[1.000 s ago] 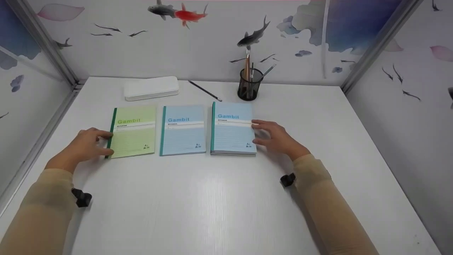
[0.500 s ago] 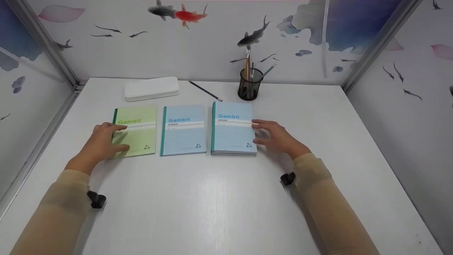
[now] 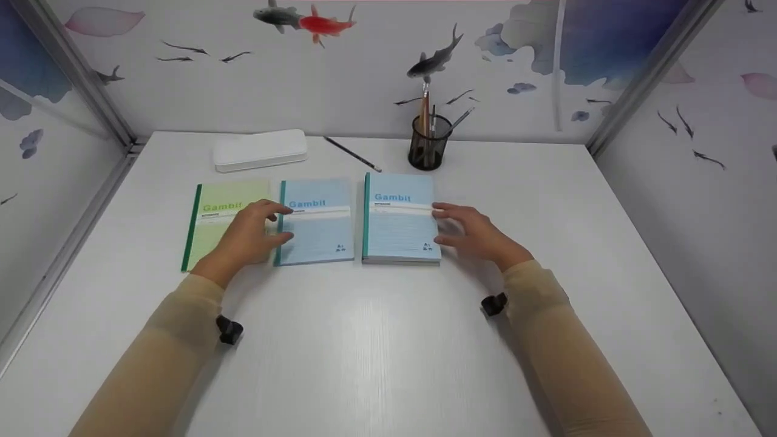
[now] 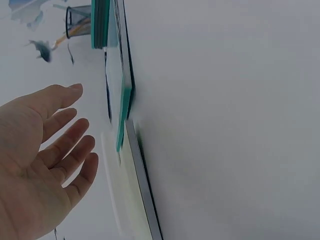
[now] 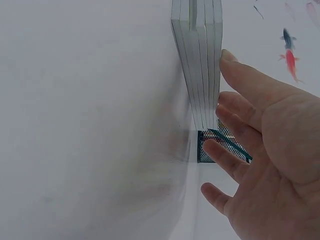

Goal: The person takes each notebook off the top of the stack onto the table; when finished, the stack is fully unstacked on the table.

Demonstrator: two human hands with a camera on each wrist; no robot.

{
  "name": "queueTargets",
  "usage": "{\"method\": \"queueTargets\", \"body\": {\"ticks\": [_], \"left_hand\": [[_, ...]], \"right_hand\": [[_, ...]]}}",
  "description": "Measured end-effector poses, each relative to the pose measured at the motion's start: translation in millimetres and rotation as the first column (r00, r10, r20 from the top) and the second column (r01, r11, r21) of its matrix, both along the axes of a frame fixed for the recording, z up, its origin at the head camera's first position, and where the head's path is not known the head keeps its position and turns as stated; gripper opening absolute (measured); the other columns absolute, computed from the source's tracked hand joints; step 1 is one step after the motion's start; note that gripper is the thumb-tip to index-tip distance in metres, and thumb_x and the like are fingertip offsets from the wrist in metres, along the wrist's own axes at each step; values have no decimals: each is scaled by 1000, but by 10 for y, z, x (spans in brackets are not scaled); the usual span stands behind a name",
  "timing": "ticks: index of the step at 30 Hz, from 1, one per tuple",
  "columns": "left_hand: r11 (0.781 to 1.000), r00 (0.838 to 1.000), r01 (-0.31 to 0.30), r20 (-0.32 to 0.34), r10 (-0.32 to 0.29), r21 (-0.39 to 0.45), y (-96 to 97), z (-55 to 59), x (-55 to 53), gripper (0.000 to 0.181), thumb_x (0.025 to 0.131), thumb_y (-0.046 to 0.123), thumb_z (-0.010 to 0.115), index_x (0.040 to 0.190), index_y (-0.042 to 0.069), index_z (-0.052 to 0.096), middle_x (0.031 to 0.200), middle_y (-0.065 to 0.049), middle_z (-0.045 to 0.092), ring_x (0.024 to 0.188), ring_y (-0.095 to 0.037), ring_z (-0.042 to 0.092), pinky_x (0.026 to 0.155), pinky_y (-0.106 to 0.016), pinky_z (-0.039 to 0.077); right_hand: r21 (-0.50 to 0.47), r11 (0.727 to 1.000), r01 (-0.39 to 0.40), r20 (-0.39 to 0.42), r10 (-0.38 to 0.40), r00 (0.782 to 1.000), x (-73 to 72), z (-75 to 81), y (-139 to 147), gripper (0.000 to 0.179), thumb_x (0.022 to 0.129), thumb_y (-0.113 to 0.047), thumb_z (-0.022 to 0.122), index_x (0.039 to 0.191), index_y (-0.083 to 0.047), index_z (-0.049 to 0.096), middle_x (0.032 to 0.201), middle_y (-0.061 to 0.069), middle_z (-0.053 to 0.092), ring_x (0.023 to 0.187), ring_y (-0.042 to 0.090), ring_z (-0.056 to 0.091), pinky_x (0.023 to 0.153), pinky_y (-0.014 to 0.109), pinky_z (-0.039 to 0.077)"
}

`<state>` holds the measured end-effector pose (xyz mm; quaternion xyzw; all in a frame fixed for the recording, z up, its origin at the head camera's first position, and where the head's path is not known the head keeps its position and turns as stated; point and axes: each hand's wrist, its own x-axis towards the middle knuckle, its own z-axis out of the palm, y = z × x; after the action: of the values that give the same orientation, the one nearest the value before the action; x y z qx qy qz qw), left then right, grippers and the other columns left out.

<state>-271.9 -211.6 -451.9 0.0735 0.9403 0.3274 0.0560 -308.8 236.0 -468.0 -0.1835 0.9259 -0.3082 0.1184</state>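
Observation:
My left hand [image 3: 246, 237] hovers above the right part of a green notebook [image 3: 209, 209], its fingertips over the dark spine of a single blue notebook [image 3: 318, 233]. Nothing is held in it; the left wrist view shows the fingers spread and gently bent. To the right lies a stack of blue notebooks [image 3: 399, 227], several thick, as their page edges [image 5: 200, 65] in the right wrist view show. My right hand [image 3: 476, 233] rests its relaxed fingertips and thumb along the stack's right edge. Part of the green cover is hidden under the left hand.
Behind the notebooks lie a white case [image 3: 261, 152] and a dark pencil [image 3: 352, 153]. A black mesh pen cup [image 3: 428, 145] holding brushes and a pencil stands at the back. Printed panels wall in the white table [image 3: 364, 352] on the far side and both sides.
My left hand has moved right, from the green notebook's spine across its cover to the single blue notebook's left edge. The right hand and all notebooks have stayed put.

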Motion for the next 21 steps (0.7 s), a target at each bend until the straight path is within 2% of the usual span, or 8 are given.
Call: {"method": "queueTargets", "body": {"ticks": [4, 10, 13, 21], "left_hand": [[998, 998, 64, -24, -64, -4, 260, -27, -29, 49, 95, 21, 75, 141, 11, 61, 149, -11, 53, 135, -33, 51, 117, -53, 42], [988, 987, 155, -46, -155, -19, 673, -62, -78, 48, 95, 24, 75, 141, 15, 62, 152, -7, 53, 148, -31, 41, 123, -51, 34], [981, 981, 192, -40, -192, -22, 843, -55, -99, 51, 96, 26, 75, 143, 17, 60, 153, -5, 52, 148, -30, 41, 124, -49, 35], [955, 959, 277, -28, -281, -109, 1090, -57, -152, 55, 94, 30, 77, 144, 14, 60, 154, -4, 50, 149, -29, 39, 124, -46, 35]], "right_hand": [[-13, 1000, -16, 9, 16, 1000, -6, -12, -26, 59, 98, -32, 73, 151, -19, 53, 168, -10, 33, 159, 27, 23, 128, 57, 17], [9, 1000, 13, 24, -13, 1000, -9, 5, -32, 59, 97, -35, 73, 151, -23, 52, 168, -14, 31, 159, 25, 21, 129, 56, 17], [19, 1000, 22, 31, -23, 999, -8, 24, -20, 59, 97, -34, 73, 151, -24, 52, 168, -14, 31, 159, 25, 21, 129, 56, 18], [45, 999, 28, 47, -30, 998, 3, 50, -5, 61, 98, -36, 72, 153, -26, 50, 169, -13, 30, 159, 27, 21, 128, 57, 20]]}}
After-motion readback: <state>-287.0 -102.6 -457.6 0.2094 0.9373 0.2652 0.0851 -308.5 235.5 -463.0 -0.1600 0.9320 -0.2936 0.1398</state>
